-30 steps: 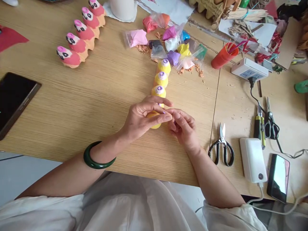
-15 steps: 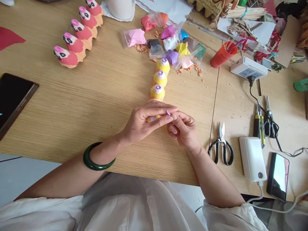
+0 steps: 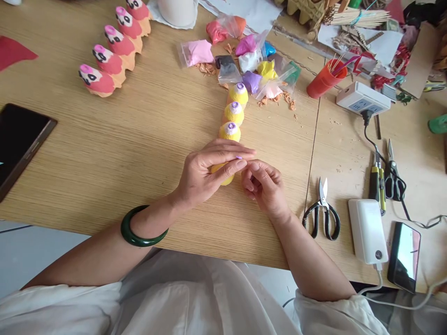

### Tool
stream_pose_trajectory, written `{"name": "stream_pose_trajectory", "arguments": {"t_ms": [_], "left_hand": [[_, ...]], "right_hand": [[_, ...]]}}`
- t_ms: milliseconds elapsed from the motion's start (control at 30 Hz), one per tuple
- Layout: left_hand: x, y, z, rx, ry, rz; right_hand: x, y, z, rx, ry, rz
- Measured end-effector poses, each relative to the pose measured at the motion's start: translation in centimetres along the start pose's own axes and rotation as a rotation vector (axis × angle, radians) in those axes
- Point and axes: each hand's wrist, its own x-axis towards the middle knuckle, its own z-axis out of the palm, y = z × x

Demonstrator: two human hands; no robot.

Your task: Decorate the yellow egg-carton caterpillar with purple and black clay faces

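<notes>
A tiny piece of purple clay (image 3: 239, 157) lies between the thumb and forefinger of my left hand (image 3: 202, 172), whose other fingers stretch out to the right. Close by its fingertips is my right hand (image 3: 268, 188), with curled fingers and the thumb against the forefinger; nothing shows in it. Beneath my left hand runs a row of yellow painted egg-carton cups (image 3: 230, 132), partly covered by it. The far cups bear white patches with purple rings on top. A dark green bangle (image 3: 144, 242) circles my left wrist.
Bags of coloured clay (image 3: 251, 81) lie beyond the yellow row. Red painted egg-carton cups (image 3: 101, 81) stand at the upper left. To the right are black-handled scissors (image 3: 321, 211), a white power bank (image 3: 367, 232), a phone (image 3: 404, 256) and a red cup (image 3: 323, 80).
The purple piece has shifted slightly left and down into the gap of my left hand. My right fingertips have drawn a little away from it.
</notes>
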Motion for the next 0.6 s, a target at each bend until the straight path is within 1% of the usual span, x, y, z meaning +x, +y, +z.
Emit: {"name": "stream_pose_trajectory", "arguments": {"t_ms": [133,233,300,433,500,600], "left_hand": [[0.09,-0.25,0.02,0.026,-0.065,0.074],[0.04,-0.29,0.01,0.027,-0.077,0.087],[-0.05,-0.14,-0.03,0.009,-0.092,0.032],[-0.24,0.32,-0.09,-0.048,-0.109,-0.141],[-0.27,0.44,-0.06,-0.063,-0.087,-0.162],[-0.25,0.40,0.05,-0.061,-0.038,-0.145]], "right_hand": [[-0.13,-0.02,0.09,0.026,-0.082,-0.017],[-0.18,0.04,0.14,0.042,-0.050,-0.020],[-0.16,0.08,0.12,0.038,-0.007,-0.008],[-0.13,0.06,0.09,0.004,0.027,0.011],[-0.16,0.01,0.13,-0.012,0.018,0.004],[-0.21,-0.06,0.28,-0.031,0.001,0.006]]}}
